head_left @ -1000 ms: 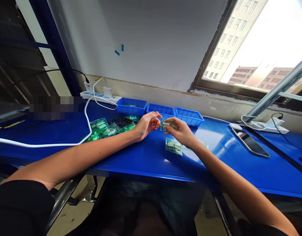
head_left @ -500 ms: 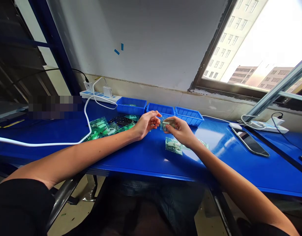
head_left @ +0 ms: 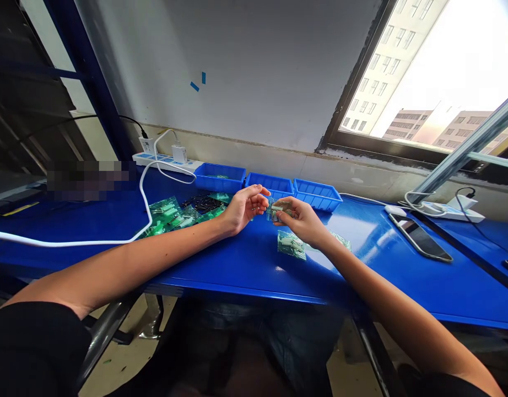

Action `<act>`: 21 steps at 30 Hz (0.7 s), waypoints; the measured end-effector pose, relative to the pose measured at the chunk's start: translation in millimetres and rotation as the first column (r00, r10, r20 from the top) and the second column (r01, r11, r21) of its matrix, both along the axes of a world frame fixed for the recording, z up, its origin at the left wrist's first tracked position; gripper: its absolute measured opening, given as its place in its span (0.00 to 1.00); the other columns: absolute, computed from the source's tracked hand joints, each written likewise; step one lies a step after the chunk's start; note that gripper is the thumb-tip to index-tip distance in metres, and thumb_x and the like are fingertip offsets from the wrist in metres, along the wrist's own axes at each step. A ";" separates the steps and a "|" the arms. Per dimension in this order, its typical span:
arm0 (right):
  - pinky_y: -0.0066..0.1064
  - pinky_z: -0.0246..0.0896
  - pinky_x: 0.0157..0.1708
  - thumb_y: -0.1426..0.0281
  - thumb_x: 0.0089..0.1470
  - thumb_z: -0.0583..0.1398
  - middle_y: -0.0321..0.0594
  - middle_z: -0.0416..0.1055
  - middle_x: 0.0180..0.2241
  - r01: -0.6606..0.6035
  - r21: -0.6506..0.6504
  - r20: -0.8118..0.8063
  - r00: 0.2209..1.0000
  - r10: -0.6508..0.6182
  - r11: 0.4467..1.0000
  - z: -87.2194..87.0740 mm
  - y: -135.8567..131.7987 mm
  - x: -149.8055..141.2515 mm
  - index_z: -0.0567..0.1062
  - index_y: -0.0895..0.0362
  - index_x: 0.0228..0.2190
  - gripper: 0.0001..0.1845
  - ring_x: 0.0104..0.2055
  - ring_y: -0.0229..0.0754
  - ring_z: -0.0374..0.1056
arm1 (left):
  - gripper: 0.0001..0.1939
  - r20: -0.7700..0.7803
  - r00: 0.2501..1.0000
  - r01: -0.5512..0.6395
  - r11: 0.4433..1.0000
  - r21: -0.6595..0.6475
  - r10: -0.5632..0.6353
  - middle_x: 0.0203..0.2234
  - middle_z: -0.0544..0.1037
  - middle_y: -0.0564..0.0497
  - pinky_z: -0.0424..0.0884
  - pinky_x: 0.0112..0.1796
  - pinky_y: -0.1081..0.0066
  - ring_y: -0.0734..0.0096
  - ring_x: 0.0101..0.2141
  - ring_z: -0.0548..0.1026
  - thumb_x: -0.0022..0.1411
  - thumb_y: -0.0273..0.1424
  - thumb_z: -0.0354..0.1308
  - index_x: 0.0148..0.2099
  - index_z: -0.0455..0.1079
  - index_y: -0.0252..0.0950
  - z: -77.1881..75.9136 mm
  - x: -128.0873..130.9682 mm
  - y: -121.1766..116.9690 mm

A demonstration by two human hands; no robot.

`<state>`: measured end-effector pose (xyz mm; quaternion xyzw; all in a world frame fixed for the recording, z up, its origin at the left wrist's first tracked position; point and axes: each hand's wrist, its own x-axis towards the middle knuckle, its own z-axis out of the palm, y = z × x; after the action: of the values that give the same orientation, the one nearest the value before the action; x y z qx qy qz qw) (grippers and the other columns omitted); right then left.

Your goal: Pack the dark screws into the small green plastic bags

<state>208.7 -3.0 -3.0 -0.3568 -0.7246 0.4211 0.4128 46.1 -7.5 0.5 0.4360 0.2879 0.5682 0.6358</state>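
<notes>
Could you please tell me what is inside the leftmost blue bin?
Something greenish shows inside the leftmost bin, too small to identify. The front wall hides the nearest part of the floor, so anything there cannot be seen.

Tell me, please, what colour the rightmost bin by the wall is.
The rightmost bin is bright blue, seen best in the head view.

Bare blue tabletop in front, blue bins blocking behind

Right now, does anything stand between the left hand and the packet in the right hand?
Nothing visible does; the left hand is close beside the packet in the right hand, though contact is unclear.
</notes>
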 end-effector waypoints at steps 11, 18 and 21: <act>0.35 0.72 0.34 0.63 0.44 0.62 0.37 0.71 0.31 0.022 0.061 -0.036 0.999 -0.020 0.998 0.7 -0.5 0.3 0.68 0.55 0.33 0.14 0.32 0.38 0.70 | 0.08 -0.024 0.999 0.036 0.999 0.008 -0.035 0.17 0.69 0.54 0.61 0.25 0.76 0.77 0.20 0.66 0.54 0.33 0.54 0.30 0.67 0.33 -0.2 0.7 -0.6; 0.36 0.72 0.36 0.62 0.44 0.62 0.36 0.71 0.32 0.066 0.105 -0.063 0.996 -0.059 0.992 5.0 -1.4 2.4 0.67 0.54 0.33 0.14 0.34 0.40 0.71 | 0.08 -0.053 0.997 0.066 0.997 0.028 -0.065 0.17 0.68 0.54 0.60 0.25 0.75 0.76 0.21 0.65 0.54 0.34 0.54 0.32 0.66 0.33 -5.7 3.5 -0.3; 0.37 0.71 0.36 0.61 0.45 0.62 0.37 0.72 0.32 0.066 0.108 -0.056 0.997 -0.060 0.992 5.6 -2.2 2.3 0.67 0.53 0.34 0.14 0.34 0.40 0.71 | 0.08 -0.064 0.996 0.059 0.998 0.036 -0.056 0.17 0.68 0.54 0.60 0.25 0.75 0.76 0.21 0.65 0.55 0.34 0.54 0.32 0.66 0.34 -6.1 3.5 -0.1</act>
<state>211.0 -5.2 2.5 -0.3450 -0.7237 0.3769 0.4638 49.6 -7.7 -5.7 0.4737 0.2842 0.5410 0.6342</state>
